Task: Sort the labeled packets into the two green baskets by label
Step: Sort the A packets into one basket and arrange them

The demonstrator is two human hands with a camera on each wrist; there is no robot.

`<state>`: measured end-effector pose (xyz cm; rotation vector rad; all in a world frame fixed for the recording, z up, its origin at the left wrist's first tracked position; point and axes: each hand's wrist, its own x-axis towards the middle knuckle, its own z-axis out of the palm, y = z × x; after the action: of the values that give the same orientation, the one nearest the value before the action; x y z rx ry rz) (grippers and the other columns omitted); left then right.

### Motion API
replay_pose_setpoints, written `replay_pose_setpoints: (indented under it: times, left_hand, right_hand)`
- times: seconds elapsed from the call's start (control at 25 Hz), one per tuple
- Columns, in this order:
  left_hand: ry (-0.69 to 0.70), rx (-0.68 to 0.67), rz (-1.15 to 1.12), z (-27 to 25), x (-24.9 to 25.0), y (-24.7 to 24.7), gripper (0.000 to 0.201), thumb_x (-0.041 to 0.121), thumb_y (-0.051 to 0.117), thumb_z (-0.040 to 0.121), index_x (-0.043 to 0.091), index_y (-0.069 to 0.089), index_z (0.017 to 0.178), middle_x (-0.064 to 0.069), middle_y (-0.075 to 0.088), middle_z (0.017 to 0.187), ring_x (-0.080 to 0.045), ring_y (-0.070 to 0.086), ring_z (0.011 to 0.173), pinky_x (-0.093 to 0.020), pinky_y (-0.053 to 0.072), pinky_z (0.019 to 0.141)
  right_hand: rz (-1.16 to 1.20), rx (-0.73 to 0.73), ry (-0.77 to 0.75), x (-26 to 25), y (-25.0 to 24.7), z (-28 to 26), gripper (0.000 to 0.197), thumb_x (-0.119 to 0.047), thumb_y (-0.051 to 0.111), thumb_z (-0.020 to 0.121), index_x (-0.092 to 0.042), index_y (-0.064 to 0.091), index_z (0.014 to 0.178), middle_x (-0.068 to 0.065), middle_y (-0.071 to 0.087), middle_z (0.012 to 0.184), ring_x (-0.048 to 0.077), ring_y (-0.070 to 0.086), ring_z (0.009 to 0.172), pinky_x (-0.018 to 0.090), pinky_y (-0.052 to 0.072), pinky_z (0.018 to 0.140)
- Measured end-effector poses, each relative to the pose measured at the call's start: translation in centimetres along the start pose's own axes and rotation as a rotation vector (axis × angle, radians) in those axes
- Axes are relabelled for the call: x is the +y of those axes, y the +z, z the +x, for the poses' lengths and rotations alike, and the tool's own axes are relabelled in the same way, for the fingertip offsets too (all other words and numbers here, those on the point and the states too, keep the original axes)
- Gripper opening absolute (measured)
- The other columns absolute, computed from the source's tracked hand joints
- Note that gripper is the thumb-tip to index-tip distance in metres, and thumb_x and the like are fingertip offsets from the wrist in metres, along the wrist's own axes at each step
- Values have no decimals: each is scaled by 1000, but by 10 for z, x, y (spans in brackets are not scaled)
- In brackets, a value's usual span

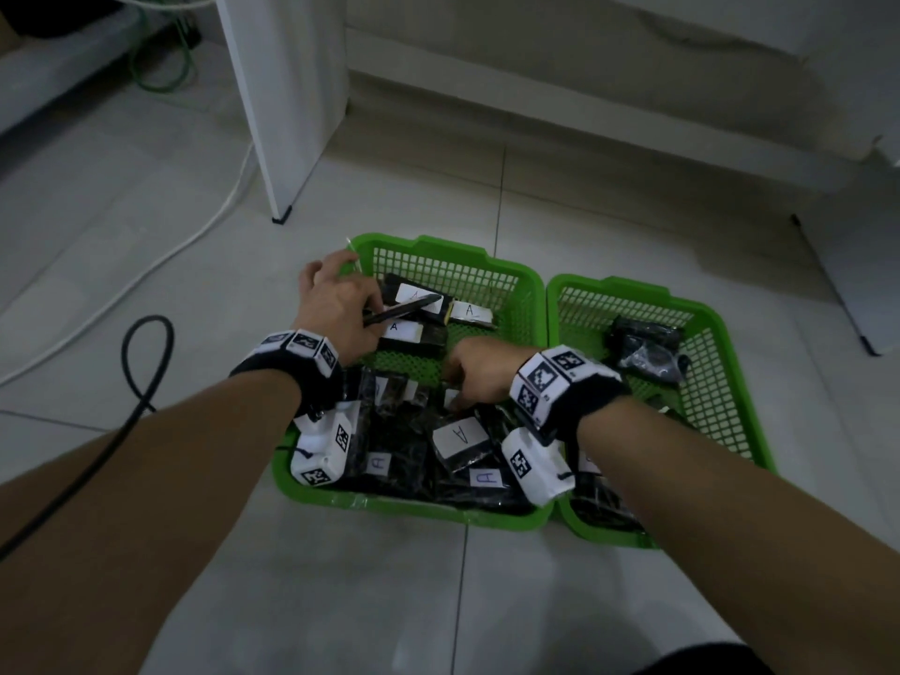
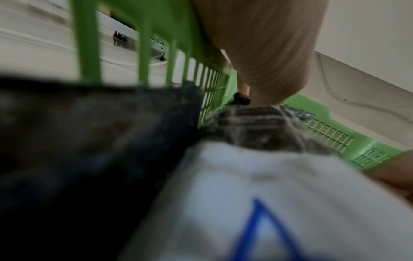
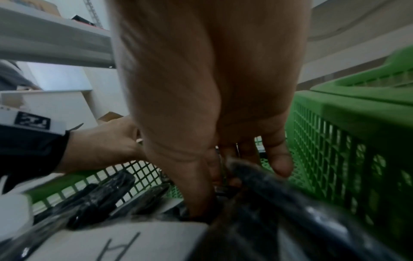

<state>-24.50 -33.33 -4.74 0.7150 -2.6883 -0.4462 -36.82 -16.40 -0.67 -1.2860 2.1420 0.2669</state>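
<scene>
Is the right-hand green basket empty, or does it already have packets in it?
Not empty. The right green plastic basket holds black wrapped packets at its far end and more at its near corner; their labels are not readable.

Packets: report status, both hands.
Left hand holds a pen over the left basket. Right hand pinches a black packet in the pile. Right basket holds a few packets. Nothing in the way.
</scene>
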Motion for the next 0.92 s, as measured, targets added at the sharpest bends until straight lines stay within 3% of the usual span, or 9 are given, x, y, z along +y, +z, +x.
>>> replay_pose_setpoints:
  times: [0.16, 0.28, 0.36, 0.44, 0.52, 0.6, 0.68, 0.8, 0.92]
  left_hand:
    - [9, -31, 43, 1, -4, 3, 28, 36, 85, 60, 25, 64, 74, 10, 70, 98, -21, 32, 138, -48, 16, 111]
    - [18, -70, 109, 3, -3, 2, 35, 46, 85, 58, 26, 63, 76, 11, 68, 103, -21, 29, 139, -51, 14, 115]
    - [58, -83, 143, 3, -4, 4, 38, 44, 82, 64, 27, 63, 92, 9, 66, 116, -21, 24, 144, -53, 6, 118]
    - [130, -96, 170, 4, -6, 7, 50, 41, 78, 71, 30, 60, 116, 9, 62, 129, -21, 19, 149, -55, -2, 119]
    - [155, -110, 221, 4, -6, 7, 52, 45, 73, 77, 36, 58, 126, 14, 61, 133, -18, 19, 149, -56, -6, 118]
    - [133, -132, 256, 3, -5, 7, 48, 49, 69, 81, 38, 60, 127, 18, 60, 132, -15, 19, 149, -56, -8, 118]
    - [117, -139, 255, 3, -5, 6, 46, 50, 68, 81, 37, 62, 125, 18, 60, 132, -14, 20, 148, -55, -8, 118]
    - [97, -151, 236, 4, -6, 7, 44, 50, 67, 81, 37, 62, 123, 19, 59, 132, -13, 21, 147, -54, -8, 118]
    - [84, -176, 239, 5, -5, 8, 45, 50, 66, 82, 37, 61, 125, 20, 58, 133, -13, 20, 147, -55, -7, 118]
  right_hand:
    - [28, 8, -6, 0, 1, -1, 31, -25, 83, 81, -4, 71, 101, 15, 70, 102, 33, 67, 89, 31, 52, 67]
    - [298, 149, 39, 18, -24, -8, 27, -11, 76, 85, -13, 70, 111, 0, 63, 114, 16, 63, 86, 23, 46, 62]
    - [377, 300, 148, 34, -41, -7, 21, -2, 67, 88, -10, 73, 107, -1, 63, 109, 13, 64, 81, 22, 51, 59]
    - [317, 388, 284, 45, -48, 5, 18, -1, 64, 87, -3, 74, 102, 9, 72, 102, 23, 71, 78, 33, 62, 66]
    - [253, 332, 334, 47, -46, 22, 23, -3, 67, 85, -2, 74, 107, 15, 73, 104, 29, 73, 84, 41, 64, 76]
    - [190, 248, 312, 46, -37, 44, 37, -8, 70, 84, -5, 70, 121, 15, 69, 120, 31, 72, 100, 40, 62, 83]
    - [138, 241, 309, 39, -32, 55, 28, -9, 68, 85, 2, 69, 112, 15, 69, 113, 31, 70, 103, 30, 56, 77]
    - [97, 261, 368, 30, -28, 57, 11, -6, 67, 88, 2, 66, 95, 15, 64, 99, 30, 68, 97, 26, 49, 66]
    - [187, 249, 400, 33, -25, 61, 18, -14, 78, 82, 1, 68, 87, 9, 68, 94, 24, 66, 84, 27, 54, 55]
